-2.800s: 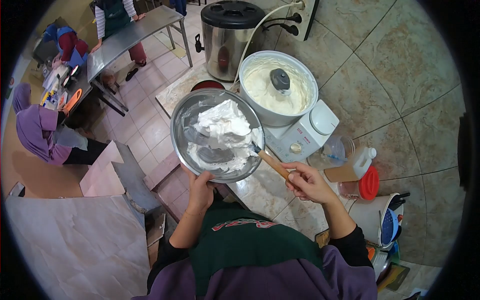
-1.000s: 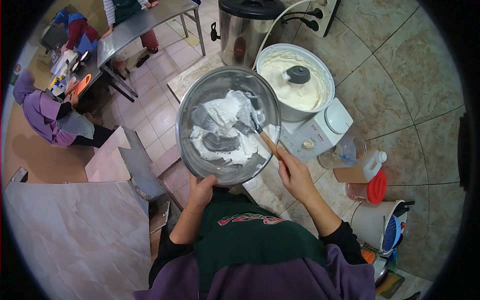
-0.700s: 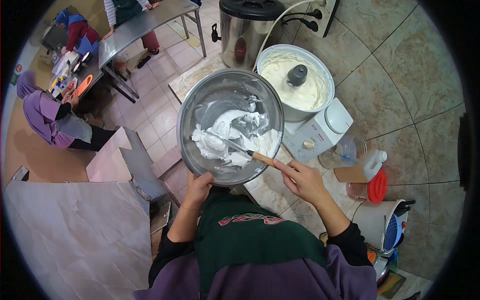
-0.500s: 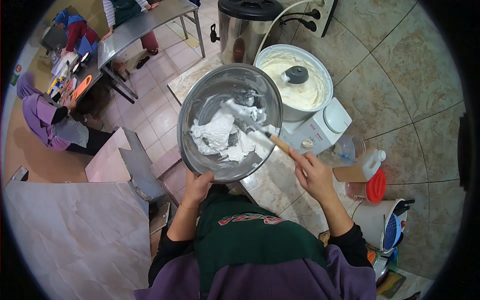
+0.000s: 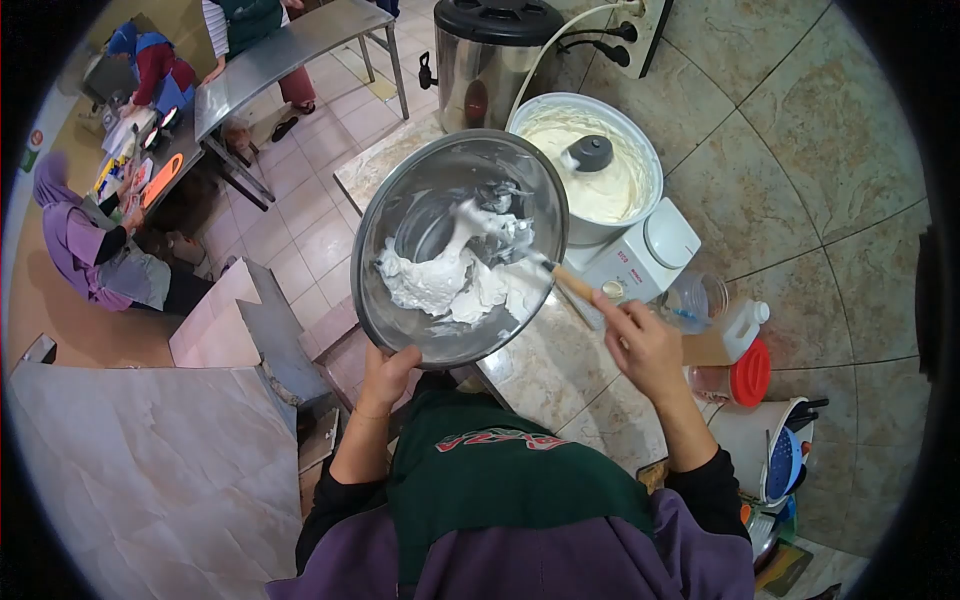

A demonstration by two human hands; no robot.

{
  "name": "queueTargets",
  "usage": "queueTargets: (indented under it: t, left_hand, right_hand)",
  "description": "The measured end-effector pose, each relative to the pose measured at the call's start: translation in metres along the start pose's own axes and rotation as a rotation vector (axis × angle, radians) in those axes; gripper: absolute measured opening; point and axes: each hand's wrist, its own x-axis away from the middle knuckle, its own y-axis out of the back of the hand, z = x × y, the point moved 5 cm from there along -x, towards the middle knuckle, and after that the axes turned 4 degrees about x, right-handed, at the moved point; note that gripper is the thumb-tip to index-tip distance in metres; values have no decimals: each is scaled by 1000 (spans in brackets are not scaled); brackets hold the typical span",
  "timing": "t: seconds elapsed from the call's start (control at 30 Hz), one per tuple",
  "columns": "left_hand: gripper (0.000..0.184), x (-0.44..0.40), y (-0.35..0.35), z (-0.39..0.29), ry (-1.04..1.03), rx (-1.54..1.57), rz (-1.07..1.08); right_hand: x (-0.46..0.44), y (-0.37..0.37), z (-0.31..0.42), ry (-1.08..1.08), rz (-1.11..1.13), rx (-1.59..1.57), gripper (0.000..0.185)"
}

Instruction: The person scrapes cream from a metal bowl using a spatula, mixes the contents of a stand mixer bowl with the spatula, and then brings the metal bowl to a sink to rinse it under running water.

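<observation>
Grips metal bowl (image 5: 400, 212) by the near rim with left hand (image 5: 388, 378), thumb over the edge; cannot tell the state of the fingers underneath, hidden by the steel. Probably held so to steady it against the other hand's strokes. Opening facing up toward the head, seemingly for easy reach inside. Partly above counter (image 5: 545, 378), partly past its edge; cannot tell whether resting there. Pinches wooden handle (image 5: 574, 281) near its end in the fingertips of right hand (image 5: 648, 350), remaining fingers bent; slanted across the bowl's right rim, likely to reach the contents. Far end too blurred to read. Inside: white cream (image 5: 425, 285), heaped mostly on the near side, smeared beyond. Close by: mixer (image 5: 645, 262) with pale mixture (image 5: 618, 188), perhaps for short reach. Farther right: jug (image 5: 722, 335) and red-lidded jar (image 5: 749, 372), apparently out of the way.
</observation>
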Motion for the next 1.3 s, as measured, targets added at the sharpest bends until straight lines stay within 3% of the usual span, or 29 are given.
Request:
queueTargets:
  t: [0.13,0.23,0.3,0.4,0.53,0.6,0.67,0.73,0.83,0.97,1.07,1.13,1.2,1.3]
  left_hand:
    - [56,-2,-3,-6,-14,20,-2]
    - [72,-4,0,0,45,-32,27]
    - [92,-5,2,-5,-27,-116,-59]
    - [103,-3,-4,-12,-53,-60,-85]
    - [103,-2,-18,-12,-130,57,-108]
    - [62,-4,2,14,-253,-5,-175]
    - [62,1,-4,20,-228,33,-165]
    - [62,3,-10,23,-208,71,-157]
    - [65,4,-11,30,-202,-107,-191]
    - [72,6,-26,20,-235,2,-172]
    - [74,8,-39,11,-286,62,-130]
    - [74,9,-35,12,-279,125,-113]
    - [105,5,-26,25,-99,51,-24]
    - [99,4,-26,19,-75,141,-31]
  right_hand:
    - [-10,5,-13,-71,-113,170,53]
    - [-9,0,-14,-78,-44,193,54]
    - [-5,-3,-12,-75,20,193,54]
    - [2,-4,-7,-87,135,166,54]
    - [11,-2,5,-133,301,105,48]
    - [15,1,12,-157,355,64,46]
    - [22,-1,15,-180,408,27,44]
    - [27,-6,18,-189,433,-133,41]
    - [31,-14,22,-197,430,-319,38]
    - [28,-18,29,-233,428,-501,36]
    - [33,-29,28,-333,581,-656,34]
    - [42,-44,23,-401,584,-887,34]
    - [43,-51,17,-457,694,-1015,33]
    - [43,-59,11,-538,836,-1188,33]
